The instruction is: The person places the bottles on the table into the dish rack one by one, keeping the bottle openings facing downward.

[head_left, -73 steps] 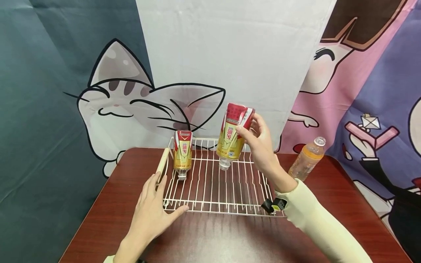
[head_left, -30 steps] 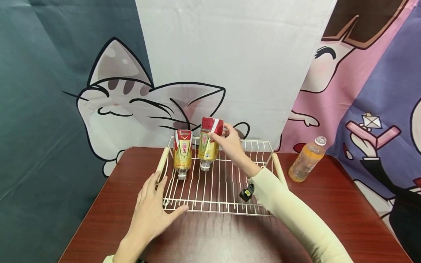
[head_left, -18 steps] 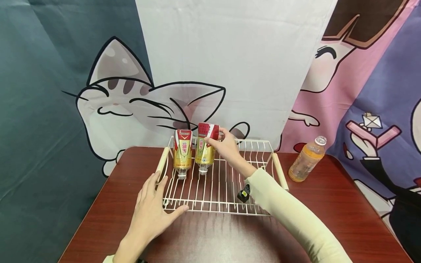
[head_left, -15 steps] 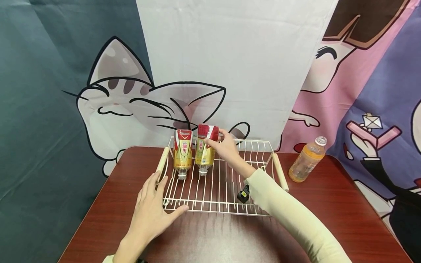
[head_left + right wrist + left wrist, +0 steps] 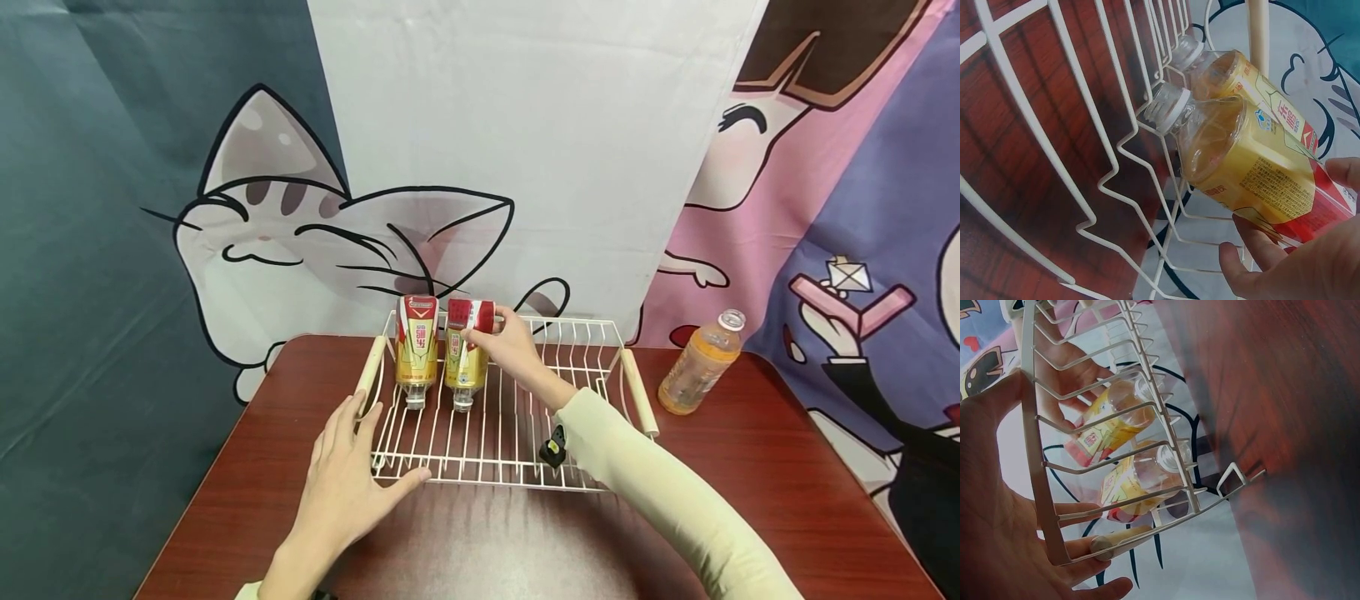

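Note:
My right hand [image 5: 522, 348] pinches an upside-down plastic drink bottle [image 5: 463, 371] near its red base, thumb on the front. The bottle has a gold and red label, and its uncapped clear neck points down among the wires of a white wire rack [image 5: 498, 483]. Just left of it leans a matching bottle [image 5: 417, 354], also neck down in the rack. My left hand [image 5: 343, 477] rests at the rack's front left corner with fingers spread. Its thumb touches the front rim and its other fingers lie by the pale left handle [image 5: 372, 367].
An uncapped bottle with an orange band [image 5: 693, 373] stands on the dark red table [image 5: 757, 467], right of the rack's right handle [image 5: 639, 392]. A cartoon-printed cloth [image 5: 525, 125] hangs behind the table.
My right hand has carried its bottle left and down beside the other bottle, its neck sinking lower into the rack. My left hand has stayed in place.

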{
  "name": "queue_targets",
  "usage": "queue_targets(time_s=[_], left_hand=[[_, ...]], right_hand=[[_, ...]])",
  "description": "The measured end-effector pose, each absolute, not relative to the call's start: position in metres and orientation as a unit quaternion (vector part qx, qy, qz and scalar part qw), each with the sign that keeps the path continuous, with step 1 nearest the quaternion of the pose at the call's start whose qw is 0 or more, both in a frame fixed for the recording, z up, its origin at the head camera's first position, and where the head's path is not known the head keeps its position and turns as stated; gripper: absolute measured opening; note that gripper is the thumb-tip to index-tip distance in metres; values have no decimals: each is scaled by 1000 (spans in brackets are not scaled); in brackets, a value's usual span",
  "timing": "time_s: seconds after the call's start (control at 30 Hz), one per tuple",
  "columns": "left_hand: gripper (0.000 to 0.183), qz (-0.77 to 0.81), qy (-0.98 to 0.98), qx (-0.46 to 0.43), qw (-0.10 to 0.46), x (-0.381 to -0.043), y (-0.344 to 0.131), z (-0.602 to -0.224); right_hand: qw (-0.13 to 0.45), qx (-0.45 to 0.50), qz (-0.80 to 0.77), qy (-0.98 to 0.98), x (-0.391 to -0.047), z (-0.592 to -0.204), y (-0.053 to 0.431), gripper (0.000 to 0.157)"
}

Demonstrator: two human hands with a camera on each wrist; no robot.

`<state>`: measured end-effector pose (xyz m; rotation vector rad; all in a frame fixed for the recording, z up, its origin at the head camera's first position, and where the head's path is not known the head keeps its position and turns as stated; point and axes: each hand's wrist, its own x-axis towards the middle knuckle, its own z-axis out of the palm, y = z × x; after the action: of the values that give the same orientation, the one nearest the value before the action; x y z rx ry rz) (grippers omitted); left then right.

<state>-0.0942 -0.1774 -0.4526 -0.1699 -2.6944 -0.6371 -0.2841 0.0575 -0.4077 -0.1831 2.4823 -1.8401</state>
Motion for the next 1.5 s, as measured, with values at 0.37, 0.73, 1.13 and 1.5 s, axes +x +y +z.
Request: queue_targets(time_s=[0.37,0.73,1.13,1.5], left_hand=[[112,-226,-955,-60,184,-95,-178,-453],[110,-229,-954,-57,184,-95,-178,-454],[110,-229,-956,-52,176,-94,-177,-453],[110,-227,-957,-53,175,-94,-178,-453]], right_hand=[[21,-53,-552,832,-287,-413,57,68],[25,-63,-536,841,-290,-414,53,75],[3,-79,-526,847,-294,-417,51,88],[24,-98,-535,839,-311,-430,55,92]])
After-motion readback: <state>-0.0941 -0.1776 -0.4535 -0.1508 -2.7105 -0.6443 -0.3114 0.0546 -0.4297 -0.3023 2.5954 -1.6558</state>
